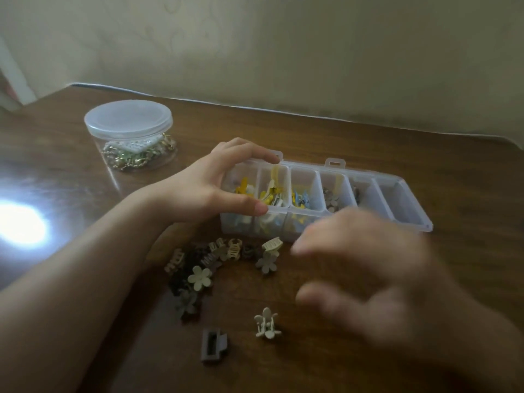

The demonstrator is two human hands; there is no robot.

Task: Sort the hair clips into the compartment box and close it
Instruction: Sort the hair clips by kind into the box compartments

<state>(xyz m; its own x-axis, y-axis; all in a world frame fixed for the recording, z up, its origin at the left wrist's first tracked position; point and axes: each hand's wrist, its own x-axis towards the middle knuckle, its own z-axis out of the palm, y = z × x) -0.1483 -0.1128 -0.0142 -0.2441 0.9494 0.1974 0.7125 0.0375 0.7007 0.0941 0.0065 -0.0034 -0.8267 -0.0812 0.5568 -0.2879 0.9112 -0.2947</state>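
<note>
A clear compartment box (402, 194) lies open on the wooden table. Its left compartments hold yellow, white and blue clips, the middle ones brownish clips, and the rightmost looks bare. My left hand (209, 188) grips the box's left end, thumb on the near wall and fingers on the far rim. My right hand (368, 282) hovers blurred in front of the box with fingers spread and nothing seen in it. A pile of brown and cream hair clips (209, 265) lies before the box. A cream clip (266, 323) and a grey-brown clip (212, 346) lie apart, nearer me.
A round clear jar (130, 134) with a closed lid, holding chains and trinkets, stands at the back left. A bright glare (19, 225) shines on the table's left side. The table's far edge meets a beige wall.
</note>
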